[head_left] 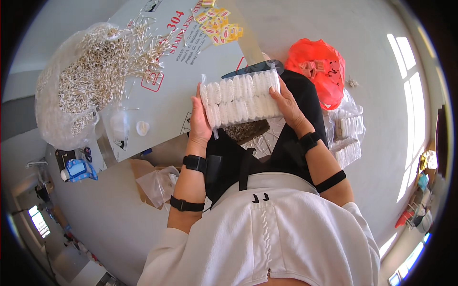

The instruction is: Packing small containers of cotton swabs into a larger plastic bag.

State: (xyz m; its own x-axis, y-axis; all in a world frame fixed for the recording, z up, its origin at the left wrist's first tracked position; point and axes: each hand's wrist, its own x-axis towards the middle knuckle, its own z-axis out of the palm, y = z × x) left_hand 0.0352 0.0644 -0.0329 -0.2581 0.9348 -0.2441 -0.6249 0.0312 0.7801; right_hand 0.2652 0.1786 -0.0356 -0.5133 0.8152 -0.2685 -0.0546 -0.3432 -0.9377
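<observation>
Between my two hands is a clear plastic pack of white bundles (242, 97), set side by side in two rows. It is held up over my lap, near the table's edge. My left hand (200, 120) grips its left end, thumb up along the side. On the right end my right hand (287, 104) is closed, its thumb pressing on the top face. Partly hidden below the pack, a brown box of cotton swabs (248, 132) sits between my legs. To the left on the table, a large clear bag of cotton swabs (88, 71) spills loose swabs (150, 47) toward the middle.
Yellow-and-white cards (222, 28) lie at the table's far edge. A small white round piece (142, 127) rests nearer. Right of my leg are a red plastic bag (317, 66) and a clear bag of white packs (347, 131). A cardboard box (143, 183) stands below the table edge.
</observation>
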